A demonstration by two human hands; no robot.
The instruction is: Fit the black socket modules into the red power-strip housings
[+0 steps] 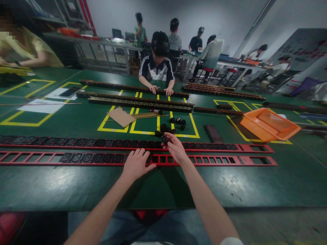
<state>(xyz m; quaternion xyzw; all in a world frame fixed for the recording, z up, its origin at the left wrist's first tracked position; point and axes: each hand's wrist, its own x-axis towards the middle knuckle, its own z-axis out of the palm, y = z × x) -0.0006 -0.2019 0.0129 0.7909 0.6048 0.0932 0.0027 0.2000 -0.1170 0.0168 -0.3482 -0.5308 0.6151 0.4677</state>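
Your left hand (136, 164) lies flat and open on the nearer red rail (209, 160), holding nothing. Your right hand (174, 148) pinches a small black socket (164, 138) just above the farther red rail (245, 147), beside loose sockets (176, 124).

Premises: an assembly workshop. A wide green-matted desk (63, 190) marked with yellow taped bays (25, 119) carries long red metal slotted rails (217, 160) and loose black plastic sockets (176, 121). An orange plastic bin (270, 124) sits alongside. Several seated people (158, 64) work at further benches; metal shelving (76, 13) lines the back wall.
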